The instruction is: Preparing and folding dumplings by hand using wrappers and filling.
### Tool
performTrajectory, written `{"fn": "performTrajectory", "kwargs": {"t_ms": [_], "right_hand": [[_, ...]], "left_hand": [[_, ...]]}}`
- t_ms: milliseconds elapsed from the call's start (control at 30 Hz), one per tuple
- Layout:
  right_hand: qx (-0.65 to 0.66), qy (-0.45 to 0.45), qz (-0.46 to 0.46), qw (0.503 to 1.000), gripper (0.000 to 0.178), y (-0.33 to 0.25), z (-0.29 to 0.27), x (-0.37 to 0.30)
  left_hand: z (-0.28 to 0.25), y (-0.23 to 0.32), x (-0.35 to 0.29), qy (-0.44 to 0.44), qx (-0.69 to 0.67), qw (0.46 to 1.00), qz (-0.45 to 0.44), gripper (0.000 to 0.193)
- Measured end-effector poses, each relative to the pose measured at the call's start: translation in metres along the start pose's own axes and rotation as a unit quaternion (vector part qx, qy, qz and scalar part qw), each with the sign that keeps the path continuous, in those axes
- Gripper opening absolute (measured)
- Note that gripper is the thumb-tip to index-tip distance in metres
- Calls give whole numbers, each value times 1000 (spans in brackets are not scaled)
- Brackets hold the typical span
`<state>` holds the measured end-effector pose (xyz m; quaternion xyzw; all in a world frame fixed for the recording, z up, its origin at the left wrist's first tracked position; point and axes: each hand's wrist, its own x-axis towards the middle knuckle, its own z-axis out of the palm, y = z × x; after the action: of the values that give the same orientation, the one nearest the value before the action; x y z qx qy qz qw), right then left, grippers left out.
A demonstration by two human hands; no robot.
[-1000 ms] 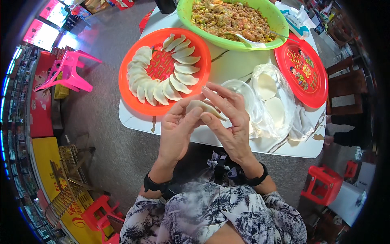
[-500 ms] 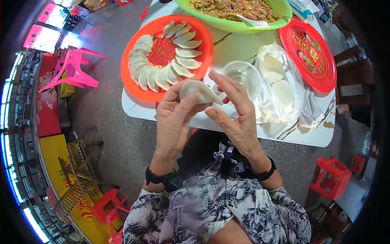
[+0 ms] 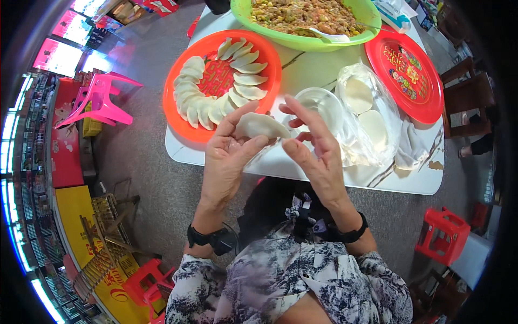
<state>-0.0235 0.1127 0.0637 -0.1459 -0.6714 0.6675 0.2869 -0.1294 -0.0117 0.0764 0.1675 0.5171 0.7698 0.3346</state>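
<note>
A folded white dumpling [image 3: 259, 126] is pinched between the thumb and fingers of my left hand [image 3: 222, 164], above the table's near edge. My right hand [image 3: 322, 164] is raised beside the dumpling's right tip, its thumb and fingers spread with nothing between them. Just beyond my left hand, an orange-red plate [image 3: 171, 102] carries a ring of finished dumplings [image 3: 249, 92]. A clear plastic tub [image 3: 319, 93] stands behind my right hand. To its right, round dough wrappers [image 3: 372, 129] lie in an opened clear plastic bag [image 3: 353, 157].
At the far side sits a green basin [image 3: 302, 45] of chopped filling [image 3: 307, 17] with a white spoon [image 3: 330, 37]. A red patterned tray [image 3: 426, 105] and a crumpled white cloth-like piece [image 3: 411, 148] lie to the right. Plastic stools [image 3: 445, 236] stand around the marble-look table [image 3: 302, 65].
My left hand has tilted the dumpling, so its pleated edge now faces more toward me. My right thumb has shifted slightly right, near the dumpling's tip. The view has moved a little.
</note>
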Motion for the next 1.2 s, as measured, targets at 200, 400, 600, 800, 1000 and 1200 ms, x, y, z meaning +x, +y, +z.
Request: {"fn": "performTrajectory", "kwargs": {"t_ms": [200, 400, 600, 800, 1000, 1200], "right_hand": [[-40, -22, -35, 998, 31, -5, 8, 28], [-36, -48, -28, 998, 18, -1, 26, 33], [-7, -4, -70, 998, 18, 1, 61, 44], [-85, -56, -51, 993, 28, 6, 56, 43], [-127, -108, -37, 985, 27, 0, 25, 35], [-125, -189, -9, 974, 26, -2, -2, 19]], "left_hand": [[-24, 25, 10, -84, 87, 993, 2, 58], [-34, 23, 12, -95, 73, 993, -12, 54], [-62, 13, 23, 30, -147, 985, -89, 36], [-87, 27, 72, 35, -128, 990, -49, 32], [-123, 33, 157, 2, -171, 979, -109, 35], [-117, 34, 197, 103, 197, 973, -64, 36]]}}
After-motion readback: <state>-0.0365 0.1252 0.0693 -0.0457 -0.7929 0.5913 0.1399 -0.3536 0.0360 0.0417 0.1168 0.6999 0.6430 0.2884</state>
